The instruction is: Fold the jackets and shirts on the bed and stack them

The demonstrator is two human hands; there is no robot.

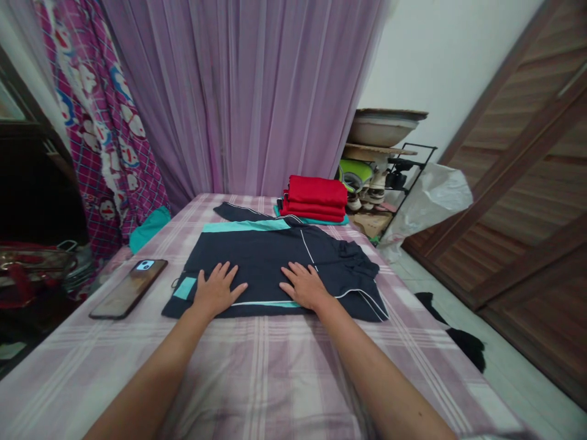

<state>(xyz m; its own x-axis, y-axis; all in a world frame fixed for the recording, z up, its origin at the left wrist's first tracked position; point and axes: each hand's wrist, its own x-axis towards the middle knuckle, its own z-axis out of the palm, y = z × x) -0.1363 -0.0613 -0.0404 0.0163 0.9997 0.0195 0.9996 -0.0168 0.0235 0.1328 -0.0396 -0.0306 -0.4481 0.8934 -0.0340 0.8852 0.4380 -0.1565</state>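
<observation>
A dark navy jacket [257, 256] with white piping and turquoise panels lies partly folded on the bed. My left hand [215, 290] rests flat on its near left part, fingers spread, close to a small turquoise patch. Flat on the near middle of the jacket is my right hand [305, 286], its fingers also stretched out. Neither hand grips the cloth. One sleeve sticks out at the far left, and the cloth at the right side is bunched. Beyond the jacket sits a stack of folded red clothes [316, 198] on top of turquoise cloth.
A phone [131, 290] lies face down left of the jacket on the checked bedsheet [257, 373]. Purple curtains [257, 91] hang behind the bed. At the back right stands a rack [406, 189] with shoes and a basin, beside a white plastic bag [435, 195].
</observation>
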